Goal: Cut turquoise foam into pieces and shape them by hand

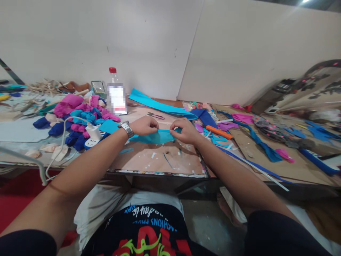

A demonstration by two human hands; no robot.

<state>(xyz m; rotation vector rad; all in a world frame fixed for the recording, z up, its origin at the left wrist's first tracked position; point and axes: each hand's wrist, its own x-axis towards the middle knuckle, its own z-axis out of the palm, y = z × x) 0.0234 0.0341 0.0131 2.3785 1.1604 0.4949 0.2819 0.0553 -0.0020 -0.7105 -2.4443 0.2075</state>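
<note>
A turquoise cloth strip (154, 138) lies in front of me on the table, stretched between my hands. On its upper edge at the left, my left hand (146, 125), with a metal watch at the wrist, is closed with the fingers curled down. My right hand (185, 131) pinches the right end of the strip between thumb and fingers. Just behind them rest small thread snips (156, 116). Farther back a longer turquoise strip (157, 104) stretches toward the wall. An orange utility knife (218, 132) lies to the right of my right hand.
Crumpled pink and blue cloth pieces (71, 106) are heaped at the left beside a white charger (93, 132) and its cable. A lit phone (117, 99) leans against a red-capped bottle (112, 70). Cardboard (247, 153) with cloth scraps lies right. A pale wall (106, 42) stands behind.
</note>
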